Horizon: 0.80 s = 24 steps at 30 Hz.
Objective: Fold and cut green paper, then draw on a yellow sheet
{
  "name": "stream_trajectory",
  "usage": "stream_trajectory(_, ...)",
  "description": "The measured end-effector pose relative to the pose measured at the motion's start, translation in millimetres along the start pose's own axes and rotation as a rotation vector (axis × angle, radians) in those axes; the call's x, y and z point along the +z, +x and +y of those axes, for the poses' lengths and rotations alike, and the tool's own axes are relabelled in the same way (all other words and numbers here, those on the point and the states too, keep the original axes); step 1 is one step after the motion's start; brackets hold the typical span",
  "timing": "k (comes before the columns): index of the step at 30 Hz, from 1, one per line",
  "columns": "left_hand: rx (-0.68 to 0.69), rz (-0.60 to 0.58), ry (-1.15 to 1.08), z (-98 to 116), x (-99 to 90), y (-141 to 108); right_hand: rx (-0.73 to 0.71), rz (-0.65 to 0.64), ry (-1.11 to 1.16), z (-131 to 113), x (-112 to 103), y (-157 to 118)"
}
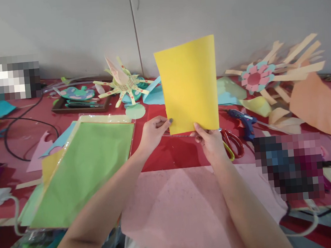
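Observation:
A yellow sheet of paper (189,85) stands upright in front of me, raised over the red table. My left hand (154,132) pinches its lower left corner between thumb and fingers. At the bottom edge, my right hand (209,137) grips the sheet, thumb in front and fingers behind. Just beyond my right hand lie scissors with red handles (233,143), partly hidden by it. A large pink sheet (175,208) spreads beneath my forearms, over the near table edge.
Left of me lies a packet of green paper (85,169). A pencil tray (80,108) and a paper-strip craft (124,83) stand behind. To the right are a blue glue gun (244,123), a pink paper flower (255,78), an orange sheet (320,101) and cables.

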<state>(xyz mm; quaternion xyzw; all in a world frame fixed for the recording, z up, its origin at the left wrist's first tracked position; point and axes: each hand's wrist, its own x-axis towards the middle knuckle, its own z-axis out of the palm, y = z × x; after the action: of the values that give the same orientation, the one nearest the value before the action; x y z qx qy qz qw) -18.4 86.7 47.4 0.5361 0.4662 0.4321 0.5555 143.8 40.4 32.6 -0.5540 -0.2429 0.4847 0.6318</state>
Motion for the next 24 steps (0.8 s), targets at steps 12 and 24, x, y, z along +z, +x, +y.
stream_trajectory(12, -0.021, 0.007, 0.011, -1.7, 0.0, 0.7, 0.004, -0.002, 0.046, 0.2, 1.3, -1.1)
stream_trajectory(24, -0.004, 0.037, -0.001, -2.7, 1.2, 1.5, 0.003, -0.028, 0.060, 2.1, 0.0, -0.7)
